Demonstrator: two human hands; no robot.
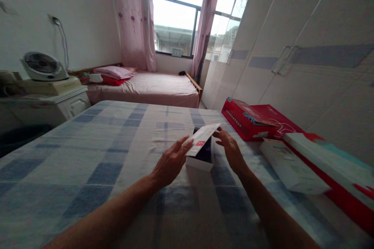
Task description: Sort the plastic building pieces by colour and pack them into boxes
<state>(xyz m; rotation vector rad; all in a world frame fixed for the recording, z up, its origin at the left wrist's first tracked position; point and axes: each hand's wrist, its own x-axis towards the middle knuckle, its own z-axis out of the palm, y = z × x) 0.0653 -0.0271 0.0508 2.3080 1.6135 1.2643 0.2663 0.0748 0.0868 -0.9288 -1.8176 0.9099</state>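
A small white open-topped box (201,163) with a dark inside stands on the checked bedsheet. Tilted over its opening is a flat white cover (206,134) with a red patch; whether it is a lid or a card I cannot tell. My left hand (172,159) is closed on the cover's left edge, thumb and fingers against it. At the box's right side is my right hand (230,149), its fingers a little bent and apart. Its fingertips are close to the cover's upper right corner; whether they touch it is unclear.
To the right lie a red box (248,120), a white packet (292,165) and a long white-and-red box (327,163). White wardrobe doors (292,27) rise beyond them. A fan (43,66) stands on the left cabinet; a pink bed (157,85) is under the window.
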